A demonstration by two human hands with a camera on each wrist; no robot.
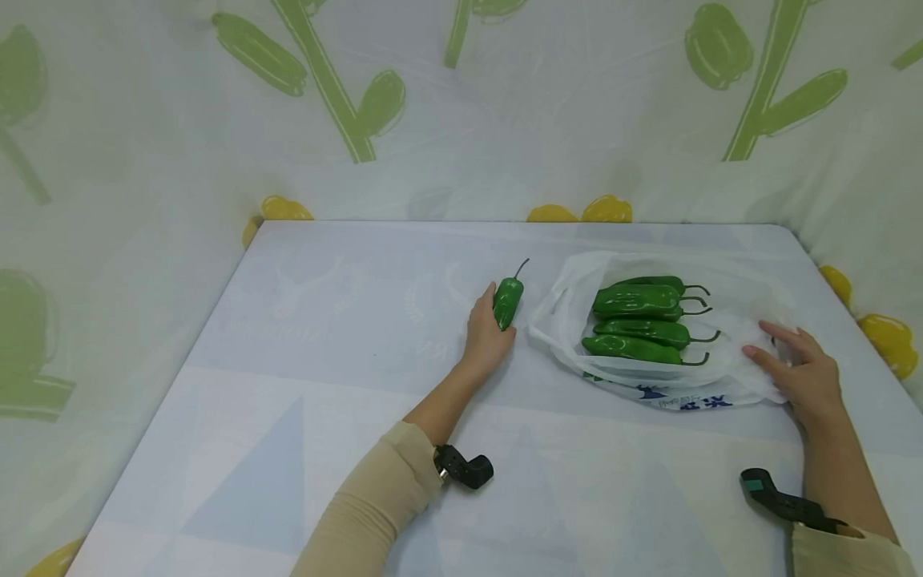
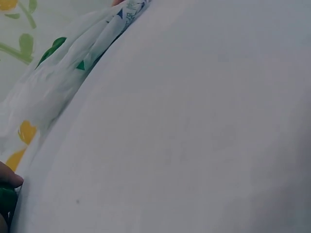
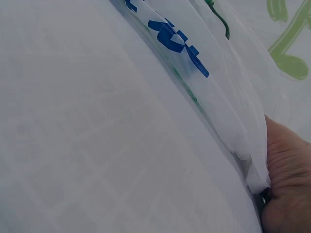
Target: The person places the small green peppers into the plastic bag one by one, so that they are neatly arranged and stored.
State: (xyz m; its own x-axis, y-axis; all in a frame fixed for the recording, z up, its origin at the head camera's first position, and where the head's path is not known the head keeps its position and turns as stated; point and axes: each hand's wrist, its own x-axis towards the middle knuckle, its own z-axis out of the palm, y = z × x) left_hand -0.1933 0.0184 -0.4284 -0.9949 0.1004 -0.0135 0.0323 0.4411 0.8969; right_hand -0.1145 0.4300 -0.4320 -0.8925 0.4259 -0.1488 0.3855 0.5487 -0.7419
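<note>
My left hand (image 1: pixel 489 335) grips a green chili pepper (image 1: pixel 508 301) over the table, left of a white plastic bag (image 1: pixel 558 320). The pepper's thin stem points up and away. At the lower left corner of the left wrist view, a fingertip and part of the green pepper (image 2: pixel 7 198) show. Several more green chili peppers (image 1: pixel 638 303) lie side by side in the bag's mouth, stems to the right. My right hand (image 1: pixel 811 377) rests at the right end of the bag, thumb and fingers spread. In the right wrist view the bag's end (image 3: pixel 255 174) lies against that hand.
The white table (image 1: pixel 288 449) has a pale blue triangle pattern. Behind it and at its sides hangs a pale cloth (image 1: pixel 541 112) printed with green plants and yellow shapes. Each wrist wears a black camera mount (image 1: pixel 465 467), and both sleeves are beige.
</note>
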